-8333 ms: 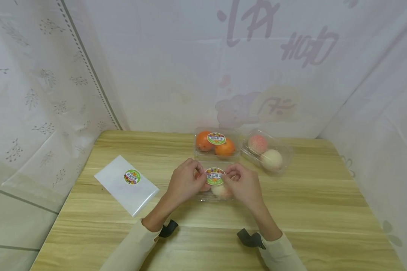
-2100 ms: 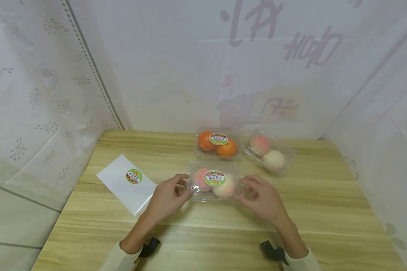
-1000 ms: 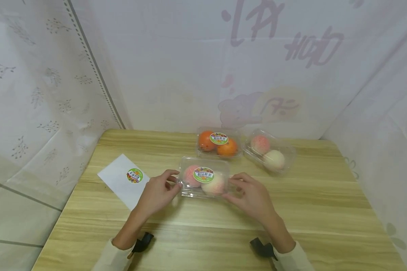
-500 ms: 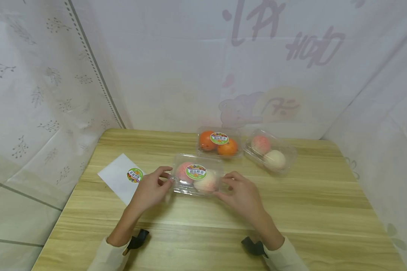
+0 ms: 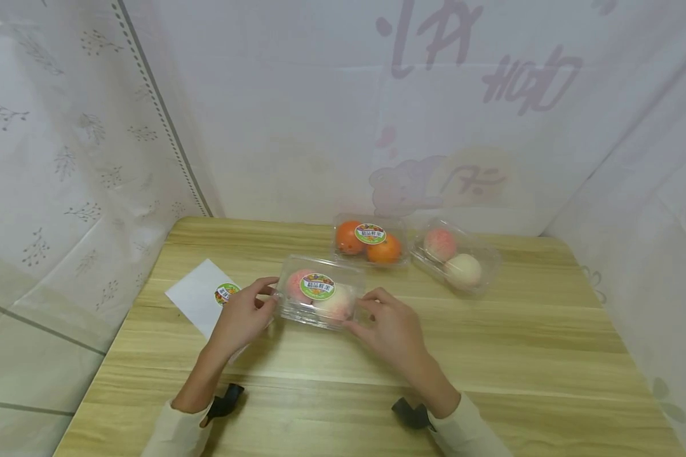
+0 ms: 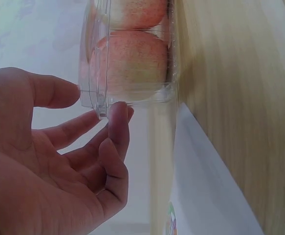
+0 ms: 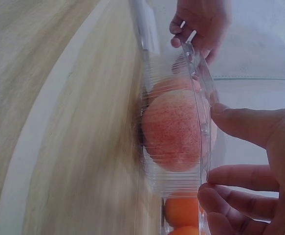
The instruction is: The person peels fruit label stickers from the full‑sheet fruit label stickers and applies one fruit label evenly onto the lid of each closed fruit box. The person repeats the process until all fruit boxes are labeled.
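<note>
A clear plastic clamshell box point(image 5: 347, 273) holds two pink-and-cream peaches point(image 5: 298, 284), with an oval fruit sticker point(image 5: 317, 287) on its lid. My left hand point(image 5: 246, 320) grips its left end, thumb at the lid rim and fingers at the side. At the right end my right hand point(image 5: 393, 330) pinches the rim between thumb and fingers. The box is low at the tabletop, slightly angled; whether it touches the wood I cannot tell. A white sheet point(image 5: 197, 295) bearing a similar sticker point(image 5: 225, 293) lies partly hidden behind my left hand.
Behind stands a clear box of two orange fruits point(image 5: 384, 249) with a sticker point(image 5: 369, 233) on its lid. To its right, another clear box point(image 5: 488, 257) holds two peaches, no sticker visible. The wooden table point(image 5: 520, 362) meets curtains point(image 5: 274, 127) at the back.
Earlier both hands were at the sticker on the box lid. Since then they have taken the box by its ends and moved it left, slightly back, turning it a little.
</note>
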A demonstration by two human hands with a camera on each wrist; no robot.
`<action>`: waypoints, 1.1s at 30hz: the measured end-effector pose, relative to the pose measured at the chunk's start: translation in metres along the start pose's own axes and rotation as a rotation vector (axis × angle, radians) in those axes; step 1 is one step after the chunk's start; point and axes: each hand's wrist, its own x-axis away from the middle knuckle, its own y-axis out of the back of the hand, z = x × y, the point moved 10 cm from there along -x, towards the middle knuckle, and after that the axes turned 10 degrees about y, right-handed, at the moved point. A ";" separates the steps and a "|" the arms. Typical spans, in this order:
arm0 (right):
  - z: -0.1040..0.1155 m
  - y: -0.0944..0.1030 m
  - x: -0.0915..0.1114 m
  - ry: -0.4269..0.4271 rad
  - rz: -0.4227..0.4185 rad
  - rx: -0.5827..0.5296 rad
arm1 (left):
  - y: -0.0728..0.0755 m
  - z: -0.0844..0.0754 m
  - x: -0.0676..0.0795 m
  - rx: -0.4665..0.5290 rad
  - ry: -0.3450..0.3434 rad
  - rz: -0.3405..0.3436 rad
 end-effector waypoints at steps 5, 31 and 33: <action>0.007 -0.004 -0.006 0.012 0.006 0.015 | 0.007 0.007 -0.001 -0.014 0.010 -0.022; 0.043 -0.025 -0.038 0.064 0.002 0.094 | 0.041 0.025 -0.004 -0.047 0.015 -0.144; 0.044 -0.027 -0.039 0.063 0.011 0.090 | 0.042 0.025 -0.004 -0.048 0.014 -0.147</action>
